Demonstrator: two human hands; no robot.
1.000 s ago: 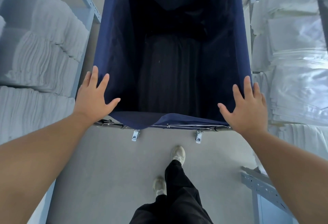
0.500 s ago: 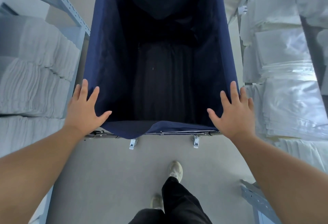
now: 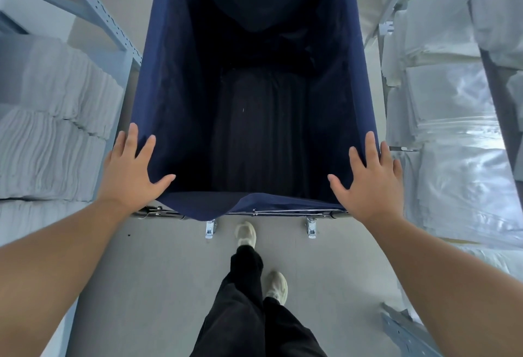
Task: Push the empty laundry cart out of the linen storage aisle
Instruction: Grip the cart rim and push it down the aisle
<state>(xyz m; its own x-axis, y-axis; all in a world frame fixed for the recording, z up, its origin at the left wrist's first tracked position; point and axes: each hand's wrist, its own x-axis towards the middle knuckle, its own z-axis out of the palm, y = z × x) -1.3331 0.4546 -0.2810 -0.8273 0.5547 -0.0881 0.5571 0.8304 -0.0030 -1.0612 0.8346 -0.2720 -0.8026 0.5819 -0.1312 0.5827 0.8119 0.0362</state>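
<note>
Navy cloth laundry cart (image 3: 169, 102), empty, mid-aisle at 12 o'clock between linen shelves (image 3: 94, 8) at 9 and 3. Left hand (image 3: 133, 170) and right hand (image 3: 368, 181) flat on near corners, fingers straight, gripping nothing. Likely to veer and snag a shelf upright if pushed unevenly. Long axis 6-to-12, nose toward 12.

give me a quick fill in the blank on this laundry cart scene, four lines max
1. The laundry cart has a fabric bag coloured dark ____.
2. It is pushed with ____ hands, the left hand and the right hand.
3. The folded linen stacked on either side is coloured ____.
4. The person's trousers are ____.

Missing words: blue; two; white; black
</note>
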